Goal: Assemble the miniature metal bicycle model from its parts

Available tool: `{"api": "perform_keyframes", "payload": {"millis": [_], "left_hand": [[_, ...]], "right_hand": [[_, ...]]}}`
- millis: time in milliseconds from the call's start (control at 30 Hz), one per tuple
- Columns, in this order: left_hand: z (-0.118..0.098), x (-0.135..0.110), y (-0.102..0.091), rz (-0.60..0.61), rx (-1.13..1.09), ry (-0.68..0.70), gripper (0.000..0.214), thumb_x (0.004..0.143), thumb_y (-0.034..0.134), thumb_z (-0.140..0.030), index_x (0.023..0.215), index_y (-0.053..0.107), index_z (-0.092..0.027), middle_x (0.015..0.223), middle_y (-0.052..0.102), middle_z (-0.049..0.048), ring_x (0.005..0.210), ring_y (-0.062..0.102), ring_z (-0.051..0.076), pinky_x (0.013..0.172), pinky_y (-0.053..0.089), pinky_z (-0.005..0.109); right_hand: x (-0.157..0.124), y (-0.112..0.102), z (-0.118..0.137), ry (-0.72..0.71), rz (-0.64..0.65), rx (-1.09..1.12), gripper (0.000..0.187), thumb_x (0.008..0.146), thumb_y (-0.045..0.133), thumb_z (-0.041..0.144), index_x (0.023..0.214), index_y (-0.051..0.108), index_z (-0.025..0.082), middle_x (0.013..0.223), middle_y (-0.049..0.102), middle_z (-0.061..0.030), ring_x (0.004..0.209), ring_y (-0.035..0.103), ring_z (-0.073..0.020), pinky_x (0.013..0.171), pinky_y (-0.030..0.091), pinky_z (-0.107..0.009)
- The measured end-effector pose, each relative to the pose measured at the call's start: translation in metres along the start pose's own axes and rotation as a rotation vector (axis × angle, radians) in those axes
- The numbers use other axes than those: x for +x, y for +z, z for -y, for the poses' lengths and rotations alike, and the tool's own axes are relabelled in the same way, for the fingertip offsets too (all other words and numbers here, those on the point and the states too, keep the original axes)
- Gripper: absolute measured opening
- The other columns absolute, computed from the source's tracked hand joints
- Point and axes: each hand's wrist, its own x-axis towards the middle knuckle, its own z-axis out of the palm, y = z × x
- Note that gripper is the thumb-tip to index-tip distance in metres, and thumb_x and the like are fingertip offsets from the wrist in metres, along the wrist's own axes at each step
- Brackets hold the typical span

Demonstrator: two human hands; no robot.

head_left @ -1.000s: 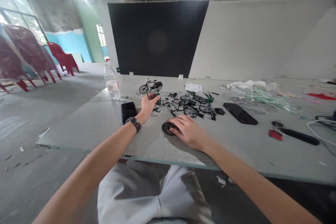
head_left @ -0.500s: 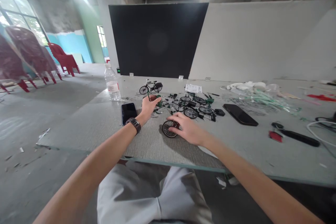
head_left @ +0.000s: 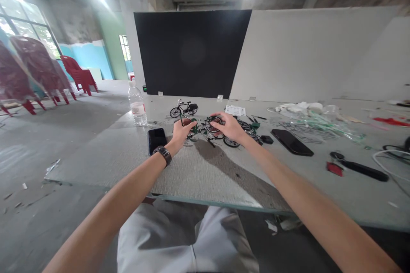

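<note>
At twelve o'clock the model bicycle wheel point(head_left: 213, 124) is black with silver spokes; the tabletop point(head_left: 198, 175) is speckled grey; at ten o'clock the plastic chairs point(head_left: 78, 76) are red.

- The right hand point(head_left: 229, 128) has moved away from the front of the table and is now up over the loose bicycle parts point(head_left: 231, 141).
- The small spoked wheel point(head_left: 213, 124) no longer lies flat on the table. It is now raised on edge, pinched in the right hand's fingers point(head_left: 221, 124).
- The right hand now sits just beside the left hand point(head_left: 183, 133), with only the wheel and a narrow gap between them.
- An arm's shadow point(head_left: 218, 162) now falls across the table where the wheel lay.
- The black board point(head_left: 192, 51) sits slightly lower in the view.
</note>
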Motion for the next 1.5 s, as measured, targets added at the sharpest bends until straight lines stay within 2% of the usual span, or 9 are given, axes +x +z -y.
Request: {"api": "perform_keyframes", "payload": {"millis": [100,233,400,533,700,933,1133,1300,1500], "left_hand": [[-0.002,-0.002,0.001,0.053,-0.022,-0.02,0.026,0.07,0.08,-0.037,0.078,0.068,-0.015,0.079,0.068,0.0051,0.073,0.063,0.016,0.062,0.048,0.025],[-0.004,-0.006,0.001,0.155,-0.049,-0.038,0.03,0.07,0.082,-0.04,0.083,0.069,-0.016,0.084,0.07,0.0064,0.076,0.065,0.017,0.063,0.049,0.025],[-0.006,-0.009,0.0,0.231,-0.03,-0.03,0.029,0.072,0.081,-0.041,0.082,0.07,-0.016,0.083,0.07,0.007,0.076,0.065,0.018,0.065,0.05,0.027],[-0.007,-0.01,0.0,0.256,-0.01,-0.012,0.026,0.074,0.08,-0.039,0.081,0.071,-0.015,0.082,0.071,0.0079,0.074,0.065,0.017,0.064,0.05,0.027],[-0.007,-0.01,0.003,0.287,-0.017,-0.031,0.026,0.072,0.08,-0.035,0.081,0.071,-0.013,0.08,0.07,0.0076,0.069,0.063,0.015,0.061,0.048,0.025],[-0.006,-0.011,0.003,0.311,0.003,-0.029,0.027,0.071,0.081,-0.035,0.084,0.071,-0.013,0.085,0.072,0.0088,0.074,0.065,0.016,0.063,0.05,0.026],[-0.005,-0.01,0.002,0.316,0.021,-0.028,0.026,0.073,0.08,-0.034,0.086,0.071,-0.013,0.086,0.072,0.0089,0.076,0.065,0.017,0.064,0.05,0.026],[-0.008,-0.012,0.003,0.317,0.067,-0.037,0.025,0.074,0.08,-0.033,0.086,0.072,-0.012,0.086,0.073,0.0091,0.077,0.065,0.018,0.064,0.049,0.027],[-0.009,-0.012,0.004,0.286,0.051,-0.037,0.022,0.071,0.081,-0.03,0.081,0.071,-0.012,0.081,0.072,0.008,0.07,0.063,0.016,0.062,0.047,0.027]], "right_hand": [[0.004,0.015,-0.015,0.079,-0.058,0.107,0.041,0.088,0.067,0.042,0.123,0.057,0.022,0.105,0.068,-0.0138,0.08,0.073,-0.0255,0.065,0.067,-0.044],[-0.001,0.036,-0.016,0.089,-0.014,0.23,0.044,0.09,0.065,0.043,0.126,0.054,0.021,0.11,0.067,-0.0142,0.094,0.072,-0.0272,0.074,0.067,-0.044],[-0.005,0.047,-0.007,0.155,-0.037,0.354,0.032,0.097,0.05,0.032,0.126,0.056,0.021,0.122,0.064,-0.0125,0.1,0.07,-0.0242,0.079,0.066,-0.041],[-0.006,0.053,-0.011,0.122,-0.031,0.361,0.039,0.09,0.051,0.021,0.129,0.055,0.02,0.118,0.066,-0.0106,0.101,0.07,-0.0239,0.081,0.066,-0.042],[-0.007,0.056,-0.022,0.048,-0.056,0.198,0.042,0.088,0.057,0.026,0.13,0.055,0.023,0.122,0.066,-0.0095,0.108,0.068,-0.025,0.077,0.066,-0.04],[-0.01,0.057,-0.024,0.022,-0.075,0.21,0.039,0.088,0.054,0.025,0.127,0.057,0.021,0.129,0.061,-0.0117,0.099,0.07,-0.0244,0.07,0.067,-0.04],[-0.012,0.056,-0.02,0.029,-0.084,0.146,0.04,0.088,0.053,0.019,0.127,0.058,0.02,0.121,0.065,-0.0117,0.092,0.071,-0.0224,0.067,0.068,-0.038],[-0.013,0.057,-0.017,0.051,-0.12,0.139,0.038,0.085,0.058,0.02,0.124,0.06,0.02,0.122,0.064,-0.0123,0.085,0.072,-0.022,0.061,0.067,-0.035],[-0.014,0.056,-0.016,0.045,-0.164,0.121,0.036,0.083,0.061,0.022,0.119,0.062,0.02,0.11,0.068,-0.0101,0.079,0.072,-0.022,0.056,0.066,-0.035]]}}
